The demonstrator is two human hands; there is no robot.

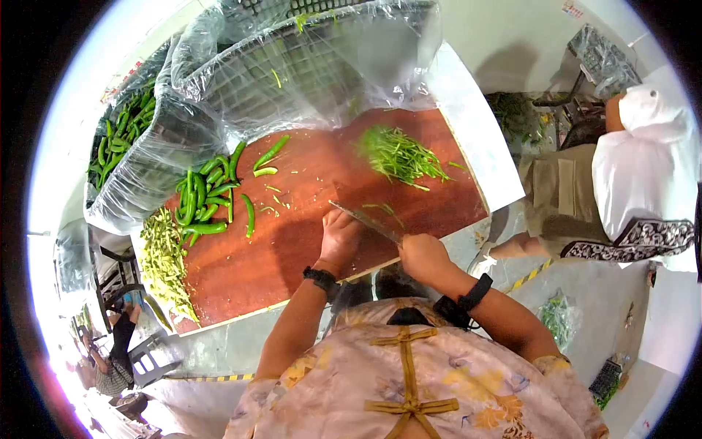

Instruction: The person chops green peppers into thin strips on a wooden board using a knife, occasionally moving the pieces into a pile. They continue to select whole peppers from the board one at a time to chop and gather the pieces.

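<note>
My right hand (425, 259) grips the handle of a knife (374, 224), whose blade points up and left over the board. Close to the blade tip, my left hand (341, 235) is closed with its fingers curled down; whatever they hold is hidden. A few thin green shreds (385, 212) lie just beyond the blade. Farther back on the reddish-brown board (252, 282) is a heap of shredded green pepper (402, 155). Whole green peppers (196, 196) are piled at the left, with a split pale-green piece (265, 171) near them.
Pale-green pepper scraps (162, 256) line the board's left edge. Plastic-lined crates (292, 73) stand behind it, one holding green peppers (124, 132). A white panel (479, 124) borders the right. A person in white (643, 168) stands at the right; another person (117, 358) sits at lower left.
</note>
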